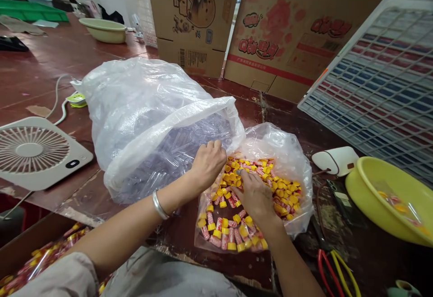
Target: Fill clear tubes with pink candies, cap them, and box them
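A large white woven sack (145, 94) lies on its side, its mouth facing me and full of clear plastic tubes (169, 153). My left hand (209, 164) is closed in front of the sack's mouth; whatever its fingers hold is hidden. To the right, a clear plastic bag (284, 141) lies open, with many small red-and-white patterned pieces with yellow caps (287, 193) spilling out of its mouth. Over these capped pieces reaches my right hand (255, 195), thumb and fingers apart, the fingertips among the yellow caps. A grey covering shows on one fingertip.
A white fan (34, 150) lies at left. Cardboard boxes (270, 31) and a white plastic grid (379, 80) stand behind. On the right are a yellow basin (382, 202), a phone (343, 198) and red-and-yellow-handled scissors (333, 265). More wrapped pieces (43, 256) fill a box below left.
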Demonstrator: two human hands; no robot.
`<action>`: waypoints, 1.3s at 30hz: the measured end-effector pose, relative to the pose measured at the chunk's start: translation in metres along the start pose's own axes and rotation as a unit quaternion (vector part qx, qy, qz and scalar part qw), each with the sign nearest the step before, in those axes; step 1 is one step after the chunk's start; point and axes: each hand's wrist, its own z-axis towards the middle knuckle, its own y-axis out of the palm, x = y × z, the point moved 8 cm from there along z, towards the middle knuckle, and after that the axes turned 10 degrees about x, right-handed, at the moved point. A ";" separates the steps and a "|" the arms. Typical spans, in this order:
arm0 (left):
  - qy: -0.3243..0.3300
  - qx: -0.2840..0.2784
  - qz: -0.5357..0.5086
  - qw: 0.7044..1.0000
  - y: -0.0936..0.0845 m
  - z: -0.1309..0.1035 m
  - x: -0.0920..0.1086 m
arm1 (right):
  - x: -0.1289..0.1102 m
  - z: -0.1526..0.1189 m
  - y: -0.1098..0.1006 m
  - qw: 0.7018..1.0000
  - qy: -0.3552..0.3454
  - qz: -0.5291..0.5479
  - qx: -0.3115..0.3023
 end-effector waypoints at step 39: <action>-0.145 0.130 -0.051 0.980 -0.052 -0.034 -0.059 | 0.032 -0.014 -0.057 0.980 0.056 0.142 0.126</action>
